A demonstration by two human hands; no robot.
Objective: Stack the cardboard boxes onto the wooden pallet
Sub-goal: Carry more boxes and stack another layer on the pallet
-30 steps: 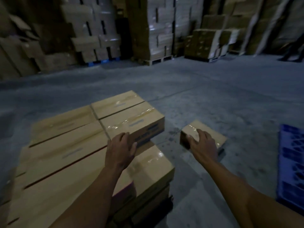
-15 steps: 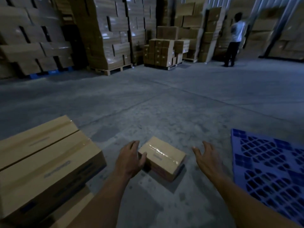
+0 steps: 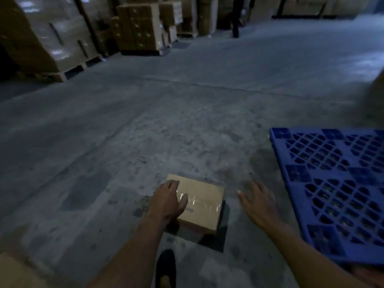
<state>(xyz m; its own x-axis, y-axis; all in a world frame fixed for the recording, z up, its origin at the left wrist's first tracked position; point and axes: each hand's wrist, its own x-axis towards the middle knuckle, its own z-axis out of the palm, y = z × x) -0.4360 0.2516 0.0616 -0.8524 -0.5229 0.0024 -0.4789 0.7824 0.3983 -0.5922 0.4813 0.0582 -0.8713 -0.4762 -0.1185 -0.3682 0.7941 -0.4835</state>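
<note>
While 1 small cardboard box (image 3: 199,202) sits on the concrete floor (image 3: 187,121) at 6 o'clock, the left hand (image 3: 169,201) lies flat on its near-left corner, fingers loose, not gripping. Right hand (image 3: 258,204): spread wide, empty, beside the box. Blue plastic pallet (image 3: 336,190) at 4 o'clock. Wrapped carton stacks (image 3: 49,36) at 10 to 12 o'clock. Shoe (image 3: 166,267) below.

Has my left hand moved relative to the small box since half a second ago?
Yes. The left hand now lies on top of the small box, no longer at its left edge.
</note>
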